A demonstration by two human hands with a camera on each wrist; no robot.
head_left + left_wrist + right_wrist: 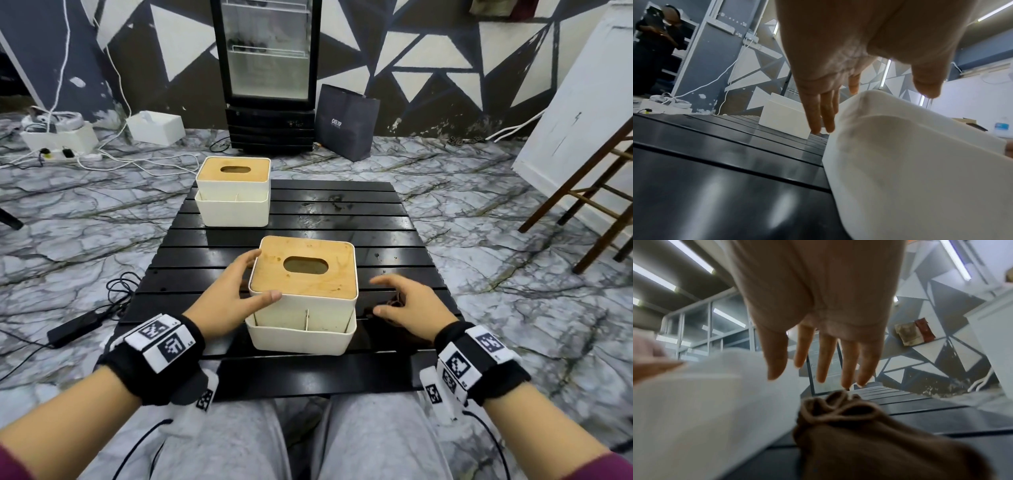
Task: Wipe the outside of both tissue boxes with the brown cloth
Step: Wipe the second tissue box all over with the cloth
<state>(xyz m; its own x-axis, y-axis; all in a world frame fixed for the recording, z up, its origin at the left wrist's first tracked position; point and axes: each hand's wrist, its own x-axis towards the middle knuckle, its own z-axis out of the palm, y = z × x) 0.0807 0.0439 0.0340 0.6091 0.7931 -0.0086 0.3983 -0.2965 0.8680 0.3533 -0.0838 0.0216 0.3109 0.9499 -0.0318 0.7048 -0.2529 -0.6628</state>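
We see a black slatted table carrying two white tissue boxes with wooden lids. The near tissue box sits close to the table's front edge; through its oval lid slot no tissue shows, and its front divided tray looks empty. The far tissue box stands at the back left corner, its slot and tray likewise bare. Our left hand spreads wide, thumb on the near box's front corner and fingers along its left side. Our right hand hovers with relaxed fingers above the crumpled brown cloth, which lies on the table just right of the near box.
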